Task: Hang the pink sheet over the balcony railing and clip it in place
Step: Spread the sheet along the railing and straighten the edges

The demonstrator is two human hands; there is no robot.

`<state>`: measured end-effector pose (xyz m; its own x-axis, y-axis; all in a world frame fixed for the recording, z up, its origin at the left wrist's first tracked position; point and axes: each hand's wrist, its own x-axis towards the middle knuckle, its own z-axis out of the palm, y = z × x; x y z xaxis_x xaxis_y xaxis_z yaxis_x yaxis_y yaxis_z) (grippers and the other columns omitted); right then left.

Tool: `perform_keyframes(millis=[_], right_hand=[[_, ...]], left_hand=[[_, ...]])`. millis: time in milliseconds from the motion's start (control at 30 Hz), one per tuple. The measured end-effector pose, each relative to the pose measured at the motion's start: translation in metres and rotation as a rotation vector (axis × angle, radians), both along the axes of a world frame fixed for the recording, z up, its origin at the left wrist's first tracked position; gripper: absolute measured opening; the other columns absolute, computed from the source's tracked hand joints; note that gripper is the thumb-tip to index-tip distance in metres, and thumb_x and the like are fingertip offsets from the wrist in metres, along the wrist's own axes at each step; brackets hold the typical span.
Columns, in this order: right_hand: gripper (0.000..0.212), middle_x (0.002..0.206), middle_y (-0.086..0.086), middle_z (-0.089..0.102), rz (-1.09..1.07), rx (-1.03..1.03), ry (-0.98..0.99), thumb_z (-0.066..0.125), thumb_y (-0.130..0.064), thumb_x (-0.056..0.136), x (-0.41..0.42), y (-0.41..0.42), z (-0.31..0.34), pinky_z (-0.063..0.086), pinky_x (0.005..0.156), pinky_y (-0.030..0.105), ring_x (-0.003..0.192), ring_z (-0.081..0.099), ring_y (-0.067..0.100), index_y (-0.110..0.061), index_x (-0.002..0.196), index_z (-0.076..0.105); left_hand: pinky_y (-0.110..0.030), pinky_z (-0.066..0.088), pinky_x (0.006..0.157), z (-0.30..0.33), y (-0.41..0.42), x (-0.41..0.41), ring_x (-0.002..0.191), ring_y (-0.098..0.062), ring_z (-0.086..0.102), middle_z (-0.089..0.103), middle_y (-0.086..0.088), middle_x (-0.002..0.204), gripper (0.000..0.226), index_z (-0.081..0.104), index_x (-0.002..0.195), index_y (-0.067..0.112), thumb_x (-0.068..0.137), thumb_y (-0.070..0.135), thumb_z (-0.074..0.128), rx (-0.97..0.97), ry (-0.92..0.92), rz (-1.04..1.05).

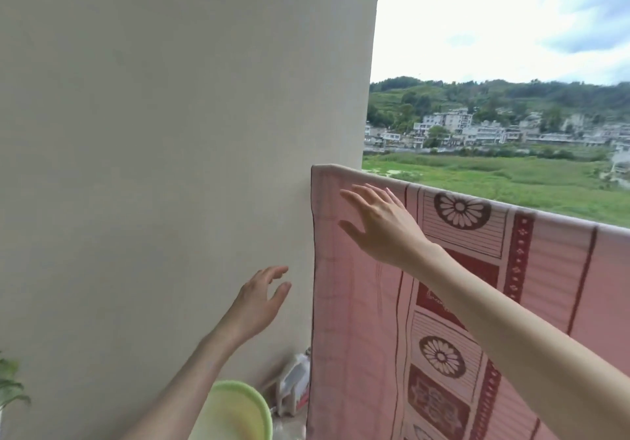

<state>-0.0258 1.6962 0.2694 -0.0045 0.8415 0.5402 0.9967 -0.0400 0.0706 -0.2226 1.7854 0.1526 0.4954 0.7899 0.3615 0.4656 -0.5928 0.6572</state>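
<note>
A pale wall (163, 167) fills the left and middle of the view, running down to the balcony floor. To its right the pink sheet (368, 320) hangs draped over the railing, which it covers entirely where it shows; its top fold runs from beside the wall's edge down toward the right, and its left edge drops straight, just beside the wall. The sheet carries dark red bands, round flower medallions and fine stripes. Beyond the fold lie a green field, pale buildings, wooded hills and a cloudy sky.

The right hand (381, 228) is raised in front of the sheet's upper left corner, fingers spread and straight, holding nothing; whether the palm touches the cloth cannot be told. The left hand (262, 298) is lower, in front of the wall and left of the sheet's edge, apart from it, fingers relaxed and slightly bent, thumb out, holding nothing.

At the bottom a light green basin (238, 412) sits beneath the left forearm. Just right of it a translucent jug (293, 385) stands at the foot of the wall, beside the sheet's lower edge. Green leaves (10, 385) show at the far left
</note>
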Motion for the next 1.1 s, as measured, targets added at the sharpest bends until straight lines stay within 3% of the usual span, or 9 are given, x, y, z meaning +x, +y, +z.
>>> perform_keyframes(millis=[200, 367, 467, 567, 667, 900, 967, 1033, 1100], right_hand=[[0.045, 0.139, 0.003, 0.048, -0.065, 0.224, 0.005, 0.045, -0.035, 0.096, 0.000, 0.078, 0.020, 0.023, 0.109, 0.034, 0.130, 0.039, 0.021, -0.020, 0.139, 0.040], [0.052, 0.143, 0.004, 0.043, -0.319, 0.204, 0.017, 0.042, -0.036, 0.096, 0.021, 0.123, 0.037, 0.030, 0.105, 0.038, 0.129, 0.039, 0.022, -0.018, 0.144, 0.029], [0.055, 0.139, 0.006, 0.046, -0.450, 0.138, 0.042, 0.039, -0.041, 0.096, 0.034, 0.132, 0.036, 0.041, 0.088, 0.037, 0.121, 0.048, 0.026, -0.017, 0.145, 0.026], [0.050, 0.116, 0.008, 0.063, -0.544, 0.091, -0.017, 0.034, -0.048, 0.097, 0.040, 0.136, 0.030, 0.037, 0.066, 0.031, 0.099, 0.061, 0.027, -0.017, 0.136, 0.041], [0.046, 0.092, 0.008, 0.069, -0.559, 0.092, -0.014, 0.037, -0.051, 0.095, 0.038, 0.137, 0.033, 0.034, 0.061, 0.029, 0.081, 0.064, 0.026, -0.017, 0.119, 0.057], [0.045, 0.087, -0.001, 0.065, -0.574, 0.122, -0.082, 0.046, -0.058, 0.087, 0.036, 0.145, 0.031, 0.029, 0.058, 0.027, 0.064, 0.046, 0.016, -0.019, 0.102, 0.061], [0.047, 0.090, -0.004, 0.065, -0.603, 0.131, -0.146, 0.046, -0.061, 0.085, 0.035, 0.146, 0.026, 0.028, 0.057, 0.027, 0.065, 0.051, 0.017, -0.019, 0.101, 0.059], [0.047, 0.092, -0.003, 0.066, -0.616, 0.131, -0.187, 0.048, -0.061, 0.085, 0.035, 0.146, 0.024, 0.030, 0.056, 0.026, 0.071, 0.060, 0.019, -0.018, 0.102, 0.057], [0.046, 0.093, -0.003, 0.067, -0.615, 0.137, -0.207, 0.050, -0.059, 0.085, 0.035, 0.146, 0.022, 0.031, 0.056, 0.026, 0.074, 0.062, 0.019, -0.017, 0.104, 0.055]], left_hand=[[-0.022, 0.038, 0.091, 0.050, 0.115, 0.059, 0.109, -0.012, 0.054, 0.060, -0.001, 0.124, 0.034, 0.054, 0.127, 0.012, 0.095, 0.024, 0.049, -0.092, -0.213, -0.152], [-0.029, 0.046, 0.088, 0.075, 0.172, 0.110, 0.099, -0.013, 0.057, 0.059, 0.001, 0.111, 0.043, 0.049, 0.129, 0.013, 0.092, 0.034, 0.054, -0.272, -0.354, -0.323], [-0.037, 0.051, 0.087, 0.074, 0.188, 0.134, 0.093, -0.019, 0.061, 0.062, -0.001, 0.099, 0.043, 0.056, 0.115, 0.012, 0.084, 0.041, 0.063, -0.344, -0.431, -0.355], [-0.033, 0.050, 0.081, 0.063, 0.204, 0.144, 0.083, -0.020, 0.060, 0.065, -0.004, 0.087, 0.018, 0.061, 0.093, 0.010, 0.083, 0.024, 0.068, -0.354, -0.497, -0.359], [-0.027, 0.048, 0.074, 0.062, 0.219, 0.139, 0.077, -0.019, 0.059, 0.065, 0.001, 0.077, 0.007, 0.062, 0.079, 0.016, 0.086, 0.015, 0.063, -0.361, -0.517, -0.474], [-0.014, 0.049, 0.064, 0.060, 0.245, 0.131, 0.066, -0.006, 0.059, 0.064, 0.008, 0.068, 0.012, 0.062, 0.075, 0.020, 0.084, 0.012, 0.065, -0.334, -0.537, -0.640], [-0.021, 0.049, 0.069, 0.053, 0.242, 0.137, 0.069, -0.012, 0.058, 0.062, 0.002, 0.070, 0.011, 0.060, 0.074, 0.016, 0.082, 0.012, 0.067, -0.402, -0.526, -0.641], [-0.028, 0.050, 0.078, 0.056, 0.244, 0.143, 0.077, -0.017, 0.061, 0.066, -0.003, 0.078, 0.015, 0.060, 0.077, 0.016, 0.075, 0.025, 0.072, -0.450, -0.546, -0.637], [-0.030, 0.047, 0.088, 0.066, 0.247, 0.148, 0.091, -0.014, 0.065, 0.070, -0.003, 0.093, 0.041, 0.063, 0.090, 0.019, 0.066, 0.050, 0.075, -0.511, -0.542, -0.682]])
